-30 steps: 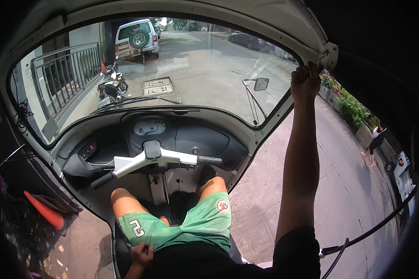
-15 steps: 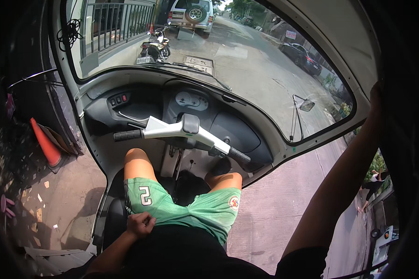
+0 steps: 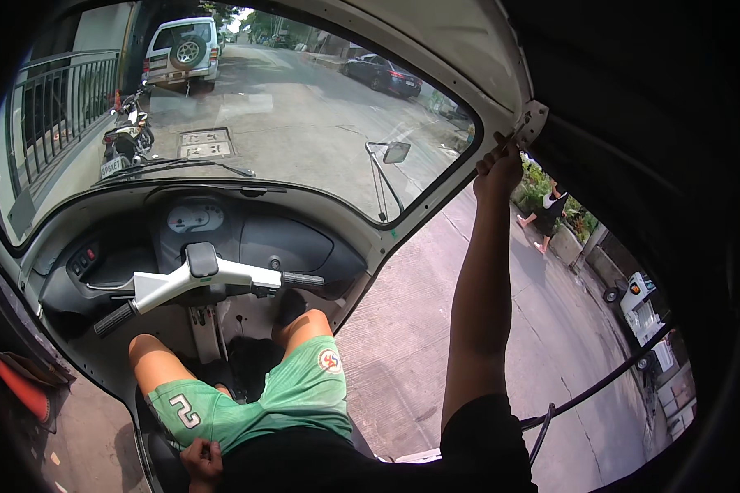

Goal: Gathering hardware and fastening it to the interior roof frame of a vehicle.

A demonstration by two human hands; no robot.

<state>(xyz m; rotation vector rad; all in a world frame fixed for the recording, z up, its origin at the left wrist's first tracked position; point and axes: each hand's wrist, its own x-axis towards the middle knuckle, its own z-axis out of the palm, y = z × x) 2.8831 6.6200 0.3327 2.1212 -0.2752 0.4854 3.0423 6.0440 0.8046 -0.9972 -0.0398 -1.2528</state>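
Observation:
My right arm is raised, and my right hand (image 3: pixel 499 168) is closed at the upper right corner of the cab's windshield frame. Its fingers press together just below a pale metal bracket (image 3: pixel 534 123); whatever they grip is too small to make out. Low on my lap, my left hand (image 3: pixel 201 460) rests in a loose fist against the green shorts (image 3: pixel 296 394), with nothing visible in it. Ahead of my knees is the white handlebar (image 3: pixel 168 287) with black grips, and neither hand touches it.
Behind the handlebar is the dark dashboard (image 3: pixel 284 246) with a gauge cluster (image 3: pixel 195 218). Outside stand a motorcycle (image 3: pixel 127 135), a white SUV (image 3: pixel 181 53) and a dark car (image 3: pixel 382 74). A person (image 3: pixel 547 215) walks on the right. An orange cone (image 3: pixel 16 386) stands at left.
My view has turned to the right, so the cab shifts left in the picture. My right hand, dim at the edge before, now shows plainly at the frame corner. The left hand stays on my lap.

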